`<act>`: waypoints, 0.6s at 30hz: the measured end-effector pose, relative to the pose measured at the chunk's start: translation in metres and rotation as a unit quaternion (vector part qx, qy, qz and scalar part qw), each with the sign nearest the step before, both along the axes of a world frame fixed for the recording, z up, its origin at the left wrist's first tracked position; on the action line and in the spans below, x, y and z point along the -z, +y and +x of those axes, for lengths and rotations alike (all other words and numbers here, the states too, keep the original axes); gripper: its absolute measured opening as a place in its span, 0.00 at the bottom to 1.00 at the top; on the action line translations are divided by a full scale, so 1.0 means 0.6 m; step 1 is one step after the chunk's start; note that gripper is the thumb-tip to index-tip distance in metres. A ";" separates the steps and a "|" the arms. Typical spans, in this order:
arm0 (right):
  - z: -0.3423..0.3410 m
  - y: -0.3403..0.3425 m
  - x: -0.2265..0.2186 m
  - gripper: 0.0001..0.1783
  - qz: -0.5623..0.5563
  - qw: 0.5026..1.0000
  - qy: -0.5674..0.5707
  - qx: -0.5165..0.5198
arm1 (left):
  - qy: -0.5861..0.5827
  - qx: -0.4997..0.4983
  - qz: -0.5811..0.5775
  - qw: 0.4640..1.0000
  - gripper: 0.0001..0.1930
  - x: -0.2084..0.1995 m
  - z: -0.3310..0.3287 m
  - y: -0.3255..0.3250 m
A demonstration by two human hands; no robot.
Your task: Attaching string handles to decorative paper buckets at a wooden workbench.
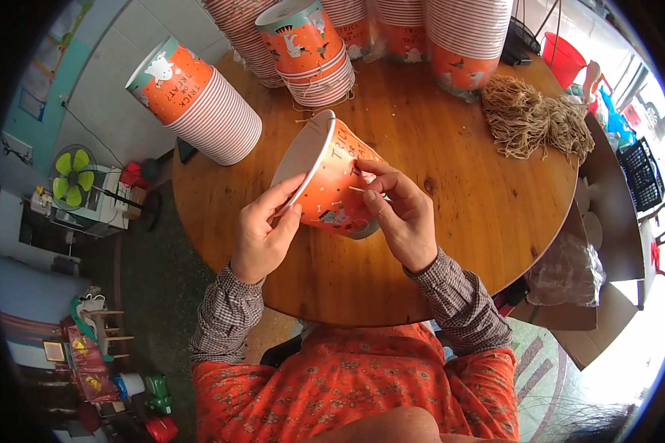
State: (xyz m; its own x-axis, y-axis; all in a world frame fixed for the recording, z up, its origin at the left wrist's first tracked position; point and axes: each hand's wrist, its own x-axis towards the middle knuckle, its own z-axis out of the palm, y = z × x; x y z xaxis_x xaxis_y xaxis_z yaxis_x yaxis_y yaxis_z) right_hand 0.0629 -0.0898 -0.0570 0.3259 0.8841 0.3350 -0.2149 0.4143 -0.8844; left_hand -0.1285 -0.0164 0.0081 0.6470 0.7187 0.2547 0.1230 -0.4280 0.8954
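Fingers of the left hand (262,232) clamp the white rim of the orange paper bucket (332,181), tilted above the round wooden table (458,199); the right hand (399,214) pinches a thin string against its side. Threading probably goes best with the bucket steady.

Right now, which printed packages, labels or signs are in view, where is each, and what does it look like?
Paper bucket: held in both hands over the round wooden table; orange, white inside, printed.
Tilted bucket stack: table's left edge; orange, white rims.
Upright bucket stacks: far edge; orange and white.
Posters: left wall; blurred.
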 end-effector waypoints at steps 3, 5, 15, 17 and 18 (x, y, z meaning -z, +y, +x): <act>0.001 0.001 0.002 0.04 0.005 1.000 -0.002 0.004 | 0.005 -0.027 0.022 0.999 0.18 0.010 0.001 -0.001; -0.002 0.000 0.005 0.04 0.012 1.000 -0.006 0.003 | -0.003 -0.041 0.019 0.999 0.16 0.009 0.001 -0.001; -0.018 -0.019 -0.004 0.03 0.051 0.985 -0.163 -0.001 | -0.015 -0.075 0.016 0.997 0.13 0.022 -0.016 0.036; -0.020 -0.020 -0.005 0.02 0.039 0.986 -0.162 -0.017 | -0.020 -0.084 0.018 0.996 0.13 0.024 -0.017 0.037; -0.021 -0.020 -0.005 0.03 0.045 0.984 -0.174 -0.011 | -0.026 -0.092 0.020 0.995 0.13 0.024 -0.016 0.038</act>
State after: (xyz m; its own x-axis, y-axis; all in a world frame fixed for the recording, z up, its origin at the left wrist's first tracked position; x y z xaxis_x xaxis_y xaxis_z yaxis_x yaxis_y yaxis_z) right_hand 0.0502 -0.1017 -0.0539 0.1585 0.8515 0.4998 0.0848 0.4926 -0.8661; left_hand -0.1383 0.0061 -0.0063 0.4911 0.8122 0.3150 0.1573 -0.4383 0.8850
